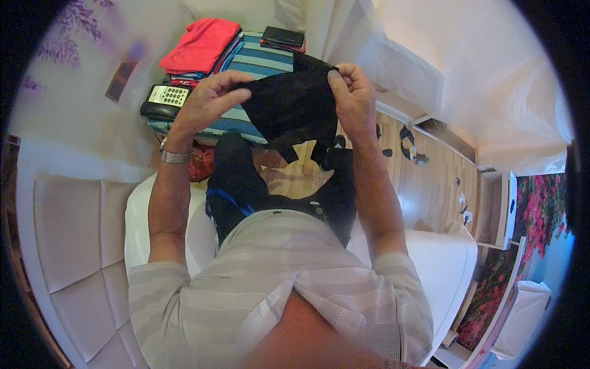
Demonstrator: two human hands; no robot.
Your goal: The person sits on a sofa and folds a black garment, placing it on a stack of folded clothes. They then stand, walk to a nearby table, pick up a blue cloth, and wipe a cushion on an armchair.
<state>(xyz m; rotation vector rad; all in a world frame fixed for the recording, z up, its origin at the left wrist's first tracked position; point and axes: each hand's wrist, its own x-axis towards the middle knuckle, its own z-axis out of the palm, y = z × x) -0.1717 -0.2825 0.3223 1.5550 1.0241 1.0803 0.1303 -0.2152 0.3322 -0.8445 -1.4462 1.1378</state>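
Note:
A piece of thin black cloth (292,107), which looks like a garment with narrow ends hanging at the bottom, is stretched between my two hands in front of me. My left hand (215,101), with a metal watch on the wrist, pinches its left upper edge between thumb and fingers. At the right upper corner, my right hand (354,98) grips the cloth with the thumb on top. One corner of the cloth rises above the line between the hands. Its exact kind cannot be made out.
Beyond my hands is a surface with a blue-green striped cover (261,56). On it lie a stack of folded clothes (203,44), a black keypad telephone (167,96) and black wallet-like items (283,37). A red bag (201,163) sits beside my left leg. Dark objects lie on the wooden floor (424,178).

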